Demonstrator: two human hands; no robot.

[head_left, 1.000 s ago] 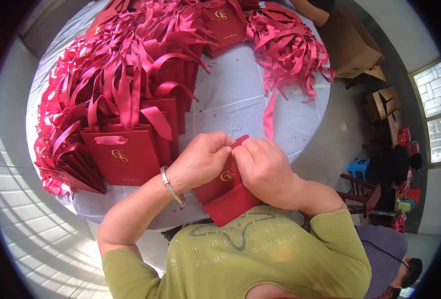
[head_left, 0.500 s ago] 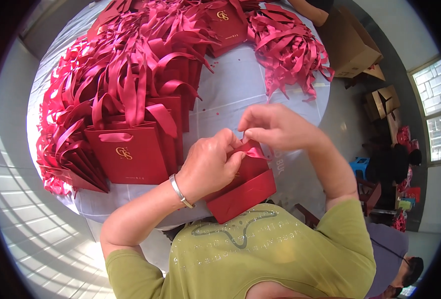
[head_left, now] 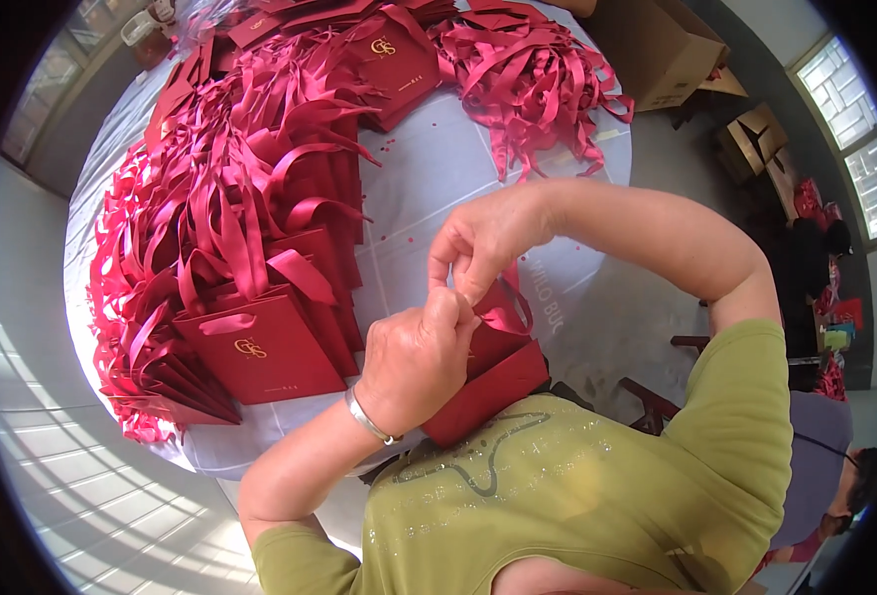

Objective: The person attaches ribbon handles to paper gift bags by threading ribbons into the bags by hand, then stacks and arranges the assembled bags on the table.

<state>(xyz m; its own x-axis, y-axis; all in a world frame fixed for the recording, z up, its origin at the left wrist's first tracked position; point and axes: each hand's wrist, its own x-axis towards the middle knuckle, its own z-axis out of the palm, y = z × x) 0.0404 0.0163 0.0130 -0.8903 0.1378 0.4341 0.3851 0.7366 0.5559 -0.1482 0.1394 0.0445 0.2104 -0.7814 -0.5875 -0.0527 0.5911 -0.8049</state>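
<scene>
A red paper gift bag (head_left: pixel 493 392) rests at the table's near edge, tilted against my front. My left hand (head_left: pixel 414 362), with a silver bangle at its wrist, is closed on the bag's upper edge. Just above it, my right hand (head_left: pixel 488 238) is pinched, its fingertips meeting the left thumb and forefinger. What lies between those fingertips is hidden. A pink ribbon handle (head_left: pixel 508 315) loops out of the bag beside my fingers. To the left stands a finished-looking red gift bag (head_left: pixel 265 352) with a gold emblem and a ribbon handle.
Many red bags with tangled ribbons (head_left: pixel 230 178) crowd the left of the round, cloth-covered table (head_left: pixel 409 203). A heap of loose pink ribbons (head_left: pixel 533 84) lies at the far right. Cardboard boxes (head_left: pixel 657 55) stand beyond the edge. Another person (head_left: pixel 815 456) is at the lower right.
My right hand has come down and left, now meeting the left hand's fingertips. Its elbow has swung outward. The whole view has shifted slightly.
</scene>
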